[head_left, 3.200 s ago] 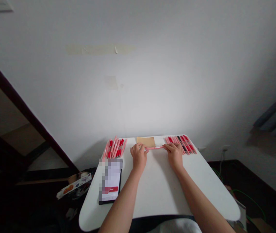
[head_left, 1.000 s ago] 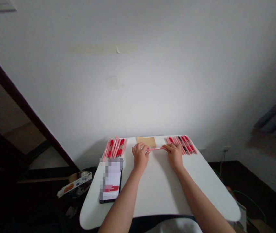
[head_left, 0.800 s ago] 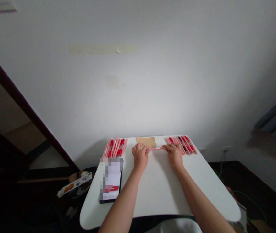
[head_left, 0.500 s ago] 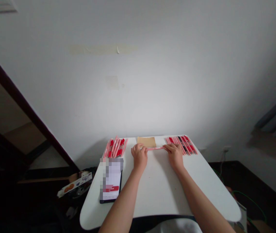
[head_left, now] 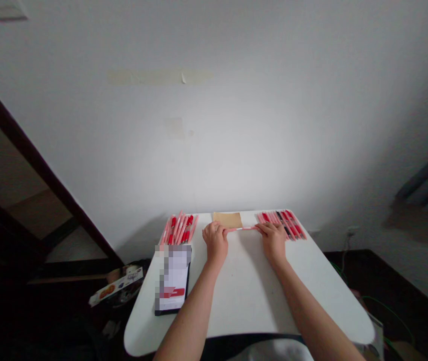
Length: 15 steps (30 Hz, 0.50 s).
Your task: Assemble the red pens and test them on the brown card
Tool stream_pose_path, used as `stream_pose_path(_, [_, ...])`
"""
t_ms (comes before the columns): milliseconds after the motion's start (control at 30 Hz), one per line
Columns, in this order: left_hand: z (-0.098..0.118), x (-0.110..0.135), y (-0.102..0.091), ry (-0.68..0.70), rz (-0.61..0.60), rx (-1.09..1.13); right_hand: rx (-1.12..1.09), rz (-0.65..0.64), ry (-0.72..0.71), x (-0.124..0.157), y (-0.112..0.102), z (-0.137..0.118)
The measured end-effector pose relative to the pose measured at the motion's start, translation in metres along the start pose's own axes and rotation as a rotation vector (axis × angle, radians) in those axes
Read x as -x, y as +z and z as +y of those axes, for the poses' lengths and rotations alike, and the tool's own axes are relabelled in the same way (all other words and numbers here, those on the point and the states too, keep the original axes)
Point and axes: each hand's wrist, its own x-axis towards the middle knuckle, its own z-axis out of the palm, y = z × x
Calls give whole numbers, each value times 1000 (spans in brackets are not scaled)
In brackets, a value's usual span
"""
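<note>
A pink pen (head_left: 242, 228) is held level between both hands over the far half of the white table (head_left: 247, 296). My left hand (head_left: 216, 242) is closed on its left end. My right hand (head_left: 273, 239) pinches its right end. Just behind the pen lies a small tan paper (head_left: 228, 219). A bundle of pink and red pens (head_left: 178, 230) lies at the far left. Another row of pink, red and black pens (head_left: 283, 222) lies at the far right, touching my right hand's knuckles.
A dark tray holding a white card with a red mark (head_left: 173, 281) sits on the table's left edge. A printed box (head_left: 115, 287) lies on the dark floor to the left. The white wall stands right behind the table.
Both hands have stayed on the pink pen with almost no movement. The view has shifted very slightly.
</note>
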Motion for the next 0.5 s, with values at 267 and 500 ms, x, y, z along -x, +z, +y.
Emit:
stream_pose_path(267, [-1,0,-1,-47,44,1,34,55,58,0,-1,2])
stream_pose_path(500, [4,-1,-6,-103,45,-21,58,70,96,1,-4,0])
